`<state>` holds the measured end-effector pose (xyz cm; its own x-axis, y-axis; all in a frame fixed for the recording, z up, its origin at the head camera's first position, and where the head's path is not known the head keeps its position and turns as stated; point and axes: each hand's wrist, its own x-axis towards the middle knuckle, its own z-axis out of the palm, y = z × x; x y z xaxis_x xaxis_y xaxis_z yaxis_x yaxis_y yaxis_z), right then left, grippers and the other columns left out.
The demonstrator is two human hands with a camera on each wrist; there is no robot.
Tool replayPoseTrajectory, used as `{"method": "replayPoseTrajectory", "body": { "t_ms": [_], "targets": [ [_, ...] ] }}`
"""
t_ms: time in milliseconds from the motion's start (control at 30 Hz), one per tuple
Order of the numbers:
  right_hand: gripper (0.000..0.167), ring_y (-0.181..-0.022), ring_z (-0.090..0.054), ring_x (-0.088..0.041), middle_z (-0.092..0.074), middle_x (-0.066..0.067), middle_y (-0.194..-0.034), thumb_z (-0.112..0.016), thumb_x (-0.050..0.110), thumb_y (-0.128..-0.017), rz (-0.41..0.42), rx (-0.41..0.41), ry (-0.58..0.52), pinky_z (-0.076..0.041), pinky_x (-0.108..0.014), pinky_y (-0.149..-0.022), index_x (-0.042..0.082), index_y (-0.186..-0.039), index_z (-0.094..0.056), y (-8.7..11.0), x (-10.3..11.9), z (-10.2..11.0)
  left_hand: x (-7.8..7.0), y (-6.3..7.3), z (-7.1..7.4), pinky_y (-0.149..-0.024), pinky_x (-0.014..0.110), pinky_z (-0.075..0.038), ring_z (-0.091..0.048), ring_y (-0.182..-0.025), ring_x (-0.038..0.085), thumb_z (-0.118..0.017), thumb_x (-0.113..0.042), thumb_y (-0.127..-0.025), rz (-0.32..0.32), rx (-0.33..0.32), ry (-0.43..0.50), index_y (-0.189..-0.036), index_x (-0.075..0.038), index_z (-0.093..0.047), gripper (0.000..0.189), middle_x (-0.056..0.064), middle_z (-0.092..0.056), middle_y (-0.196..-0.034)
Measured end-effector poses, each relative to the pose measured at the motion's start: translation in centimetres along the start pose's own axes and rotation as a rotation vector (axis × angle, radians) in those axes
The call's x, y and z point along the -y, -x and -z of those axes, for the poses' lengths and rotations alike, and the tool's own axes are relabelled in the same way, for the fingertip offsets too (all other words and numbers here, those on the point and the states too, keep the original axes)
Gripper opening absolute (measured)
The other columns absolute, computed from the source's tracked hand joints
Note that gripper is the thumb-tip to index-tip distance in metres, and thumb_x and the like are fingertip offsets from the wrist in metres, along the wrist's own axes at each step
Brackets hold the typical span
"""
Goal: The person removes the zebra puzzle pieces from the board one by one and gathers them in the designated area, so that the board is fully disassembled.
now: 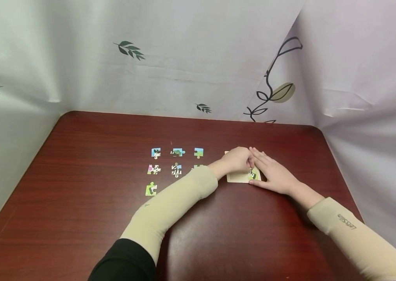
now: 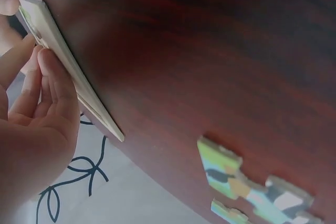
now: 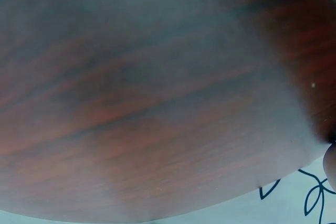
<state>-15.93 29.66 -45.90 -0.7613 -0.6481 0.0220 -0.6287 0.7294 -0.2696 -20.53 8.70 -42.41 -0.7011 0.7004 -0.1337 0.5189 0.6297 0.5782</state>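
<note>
A shallow, pale puzzle tray (image 1: 237, 178) lies on the table right of centre, partly covered by both hands. At its right end a green puzzle piece (image 1: 253, 174) with a black-and-white picture shows in the tray. My left hand (image 1: 236, 159) reaches across the tray with curled fingers, its fingertips pinching at that piece. In the left wrist view the thumb and fingers (image 2: 50, 64) come together at the face of the tray (image 2: 68, 61). My right hand (image 1: 275, 173) rests along the tray's right end, fingers straight toward the far side and thumb at the near edge.
Several loose puzzle pieces (image 1: 176, 169) lie in spaced rows left of the tray, one partly behind the left sleeve (image 1: 173, 203). A green piece (image 1: 150, 189) lies nearest on that side. White leaf-patterned cloth (image 1: 184, 70) hangs around the dark red wooden table (image 1: 78, 187).
</note>
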Motion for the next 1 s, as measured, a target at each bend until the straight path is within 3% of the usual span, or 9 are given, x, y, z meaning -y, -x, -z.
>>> {"method": "replayPoseTrajectory", "body": {
  "t_ms": [267,467,733,1000],
  "targets": [
    [0.067,-0.163,-0.024,-0.038,-0.023,-0.02,-0.176,-0.077,0.046,-0.094,-0.001,0.005,-0.004,-0.02,-0.051,-0.134,0.003,-0.141,-0.058,-0.22,0.02,0.07,-0.26,0.06,0.08,-0.076,0.016,-0.046,-0.062,-0.084,0.006,-0.08,-0.005,-0.088,-0.009,0.037,-0.042,-0.102,-0.013,-0.081,0.017,-0.004,-0.073,-0.092],
    [0.052,-0.163,-0.024,-0.038,-0.024,-0.02,-0.175,-0.078,0.046,-0.093,-0.011,0.011,-0.014,-0.02,-0.051,-0.134,0.007,-0.125,-0.062,-0.19,0.14,0.16,-0.29,0.04,0.0,-0.08,0.017,-0.046,-0.064,-0.089,0.008,-0.082,-0.008,-0.089,-0.019,0.046,-0.049,-0.104,-0.012,-0.079,0.016,-0.002,-0.074,-0.096],
    [0.084,-0.163,-0.024,-0.038,-0.024,-0.02,-0.175,-0.078,0.045,-0.093,-0.012,0.011,-0.008,-0.021,-0.051,-0.133,0.0,-0.156,-0.046,-0.06,0.26,0.24,-0.15,0.15,-0.15,-0.083,0.017,-0.047,-0.065,-0.091,0.009,-0.078,-0.006,-0.09,-0.023,0.021,-0.047,-0.106,-0.012,-0.079,0.017,-0.001,-0.075,-0.099],
    [0.067,-0.163,-0.024,-0.038,-0.025,-0.02,-0.175,-0.078,0.045,-0.093,0.0,-0.002,-0.013,-0.023,-0.054,-0.132,0.004,-0.141,-0.057,-0.15,0.23,0.16,0.16,0.3,-0.11,-0.075,0.016,-0.044,-0.062,-0.083,0.007,-0.078,-0.007,-0.092,-0.017,-0.02,-0.013,-0.097,-0.013,-0.075,0.008,-0.004,-0.07,-0.089]
  ]
}}
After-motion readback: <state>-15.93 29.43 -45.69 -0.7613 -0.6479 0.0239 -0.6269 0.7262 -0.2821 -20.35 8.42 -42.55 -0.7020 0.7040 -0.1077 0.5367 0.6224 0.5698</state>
